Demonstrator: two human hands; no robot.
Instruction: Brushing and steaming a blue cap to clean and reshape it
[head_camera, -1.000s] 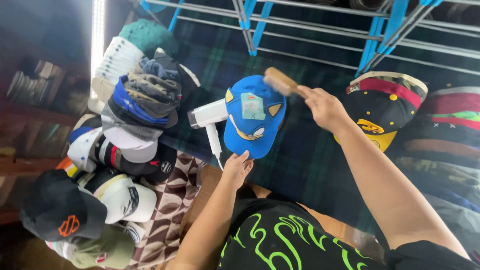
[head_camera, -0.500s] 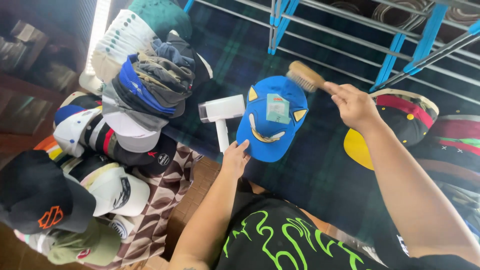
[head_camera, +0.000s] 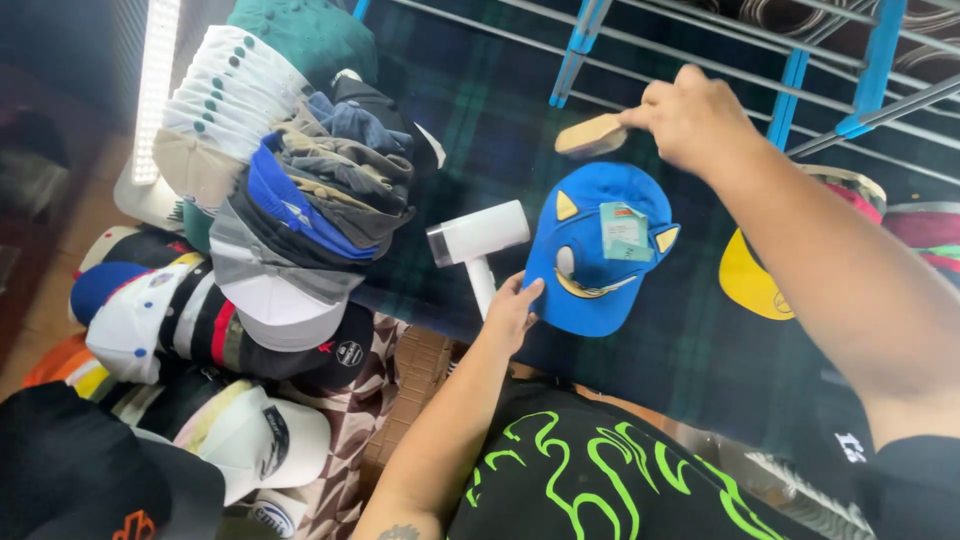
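The cap (head_camera: 600, 250) lies on the cloth (head_camera: 500, 120), with the left hand (head_camera: 512, 312) touching its near-left edge. The dryer (head_camera: 478, 243) lies just left of the cap. The right hand (head_camera: 695, 120) holds the brush (head_camera: 592, 135) just behind the cap. A stack of caps (head_camera: 290, 200) sits to the left; another cap (head_camera: 760, 270) lies right, partly under the right arm. The rack (head_camera: 790, 70) stands behind.

Stacked caps (head_camera: 290, 210), white handheld device (head_camera: 480, 240)
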